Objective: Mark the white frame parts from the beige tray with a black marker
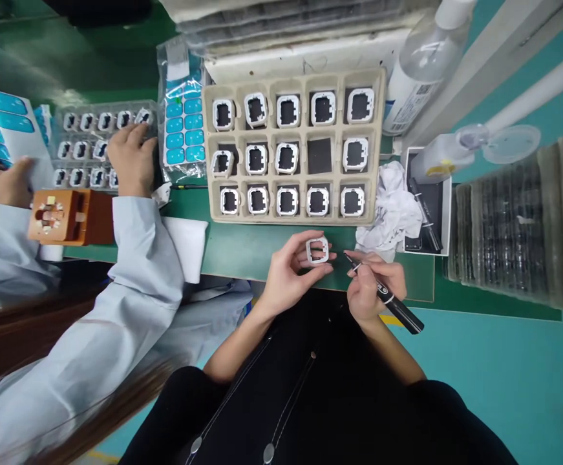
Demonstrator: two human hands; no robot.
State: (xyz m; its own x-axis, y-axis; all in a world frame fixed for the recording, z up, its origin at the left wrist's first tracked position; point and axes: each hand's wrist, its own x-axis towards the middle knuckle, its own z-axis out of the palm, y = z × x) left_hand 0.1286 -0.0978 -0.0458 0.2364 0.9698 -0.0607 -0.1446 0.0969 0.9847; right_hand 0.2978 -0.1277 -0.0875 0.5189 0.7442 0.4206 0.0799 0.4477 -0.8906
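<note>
Green bench surface [235,248] is extending beneath the moulded tray [303,183], your reference for position. Left of the tray, a co-worker's hand [133,158] is reaching over a clear tray [92,163] of similar parts; a stray sideways movement of that arm could be jolting your work.

At the tray's left edge, the middle-row part [215,165] is sitting tilted in its pocket, so a knock to the tray could be dislodging it.

Just in front of the tray, your left hand [288,268] is holding one white frame [318,261], fingers curling behind it and thumb lying below. Your grip is narrowed to the part; how firmly it is pressing cannot be told. A loose hold could be letting the frame rotate or drop.

In front of the tray's right end, your right hand [371,284] is gripping a black marker [400,310], fingers bunched around the barrel. Its tip is pointing towards the frame, standing apart from it. Wrist drift could be putting ink on the wrong face or on your fingertips, which could then be smearing it.

Beside the tray's lower right corner, crumpled white cloth [392,206] is lying near that hand, risking a snag.
</note>
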